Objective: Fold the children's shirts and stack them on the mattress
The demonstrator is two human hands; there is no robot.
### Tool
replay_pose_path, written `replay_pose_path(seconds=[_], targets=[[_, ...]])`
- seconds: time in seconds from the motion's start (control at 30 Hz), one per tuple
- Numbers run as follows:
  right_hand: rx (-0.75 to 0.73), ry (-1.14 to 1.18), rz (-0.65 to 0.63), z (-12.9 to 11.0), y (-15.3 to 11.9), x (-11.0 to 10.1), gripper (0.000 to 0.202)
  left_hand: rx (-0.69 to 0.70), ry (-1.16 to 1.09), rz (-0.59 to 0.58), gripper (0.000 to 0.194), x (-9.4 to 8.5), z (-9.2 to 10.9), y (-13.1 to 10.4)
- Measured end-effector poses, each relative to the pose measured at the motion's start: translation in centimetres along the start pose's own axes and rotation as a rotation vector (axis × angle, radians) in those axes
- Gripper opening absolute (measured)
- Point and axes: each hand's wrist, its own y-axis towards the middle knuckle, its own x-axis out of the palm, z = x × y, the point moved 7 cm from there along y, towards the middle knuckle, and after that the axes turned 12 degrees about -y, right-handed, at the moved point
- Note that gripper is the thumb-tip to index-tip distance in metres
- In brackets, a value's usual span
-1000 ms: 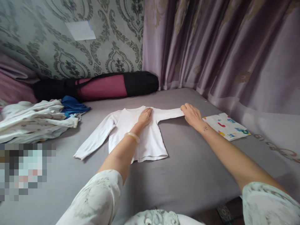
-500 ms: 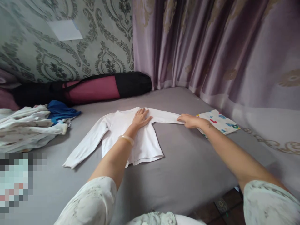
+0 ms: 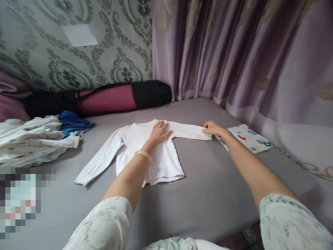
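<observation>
A white long-sleeved shirt (image 3: 166,159) lies spread on the grey bed sheet (image 3: 208,194), its neckline away from me. My left hand (image 3: 159,133) rests flat on the shirt near the right shoulder, fingers stretched out. At the end of the right-hand sleeve, my right hand (image 3: 213,128) pinches the upper edge near the cuff; this sleeve reaches straight out sideways. The other sleeve slants down to the left, untouched. Just beyond my right hand lies a folded cloth with a colourful print (image 3: 246,139), partly covered by my forearm.
A heap of light clothes (image 3: 33,139) with a blue garment (image 3: 74,123) lies at the left. A long black and maroon bag (image 3: 109,99) runs along the wall. Purple curtains (image 3: 221,52) hang behind the bed at the right. A pixelated patch covers the lower left.
My right hand has shifted from the sleeve's end to its upper edge, and the cuff now shows below the fingers. My left hand stays on the shirt. The view has turned slightly left.
</observation>
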Motion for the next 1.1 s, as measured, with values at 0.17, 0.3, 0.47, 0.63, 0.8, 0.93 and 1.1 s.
replay_pose_path(seconds=[0.17,0.3,0.47,0.63,0.8,0.93,1.1], targets=[[0.125,0.175,0.189,1.0,-0.5,-0.8,0.024,-0.009,0.001,-0.015,0.067,0.2,-0.1,0.1],[0.151,0.091,0.221,0.8,-1.2,0.1,0.030,-0.041,0.015,-0.039,0.072,0.4,-0.1,0.2],[0.183,-0.084,0.167,-0.2,-1.8,1.8,0.035,-0.056,0.032,-0.056,0.071,0.3,0.1,0.2],[0.185,-0.266,0.285,-2.5,-2.4,0.5,0.039,-0.048,0.034,-0.047,0.071,0.3,0.1,0.2],[-0.108,-0.201,0.310,-10.3,-1.8,-0.4,0.046,-0.058,0.028,-0.053,0.072,0.3,0.2,0.2],[-0.360,0.050,0.148,-18.0,-1.0,1.4,0.055,-0.066,0.040,-0.066,0.061,0.1,0.3,0.2],[-0.300,0.140,0.071,-19.5,-0.1,3.4,0.066,-0.088,0.053,-0.087,0.058,0.2,0.1,0.2]])
